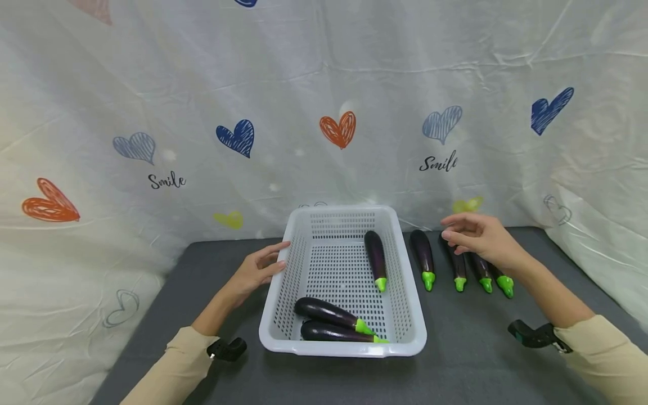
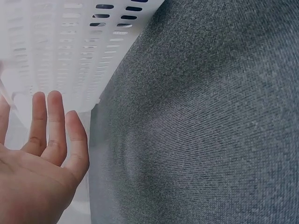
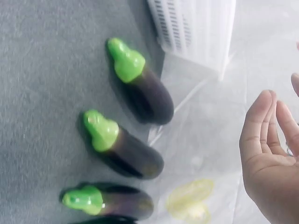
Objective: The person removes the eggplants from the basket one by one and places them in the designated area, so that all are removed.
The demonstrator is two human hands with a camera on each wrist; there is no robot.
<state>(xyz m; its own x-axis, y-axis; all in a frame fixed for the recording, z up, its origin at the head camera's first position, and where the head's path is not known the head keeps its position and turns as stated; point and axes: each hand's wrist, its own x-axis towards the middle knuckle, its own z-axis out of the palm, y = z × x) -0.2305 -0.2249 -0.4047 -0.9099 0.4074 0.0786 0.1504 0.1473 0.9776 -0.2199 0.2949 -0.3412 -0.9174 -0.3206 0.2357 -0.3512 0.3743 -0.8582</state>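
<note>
A white perforated plastic basket (image 1: 344, 349) holds three dark purple eggplants with green caps: one upright-lying eggplant (image 1: 376, 256) at the right, two across the front. My left hand (image 1: 259, 265) is at the basket's left rim; in the left wrist view its fingers (image 2: 56, 126) extend nearly straight beside the perforated wall. My right hand (image 1: 483, 239), fingers loosely bent and holding nothing, hovers over several eggplants lying right of the basket. Nearest the basket lies one eggplant (image 1: 422, 253); another eggplant (image 1: 455, 264) is partly hidden beneath the hand. The right wrist view shows the raised hand (image 3: 271, 154) apart from them.
Dark grey cloth (image 1: 471, 349) covers the table. Behind it hangs a pale curtain (image 1: 288, 84) printed with hearts and the word "Smile", meeting the table's back edge close behind the basket. Black bands (image 1: 226, 349) are worn on both wrists.
</note>
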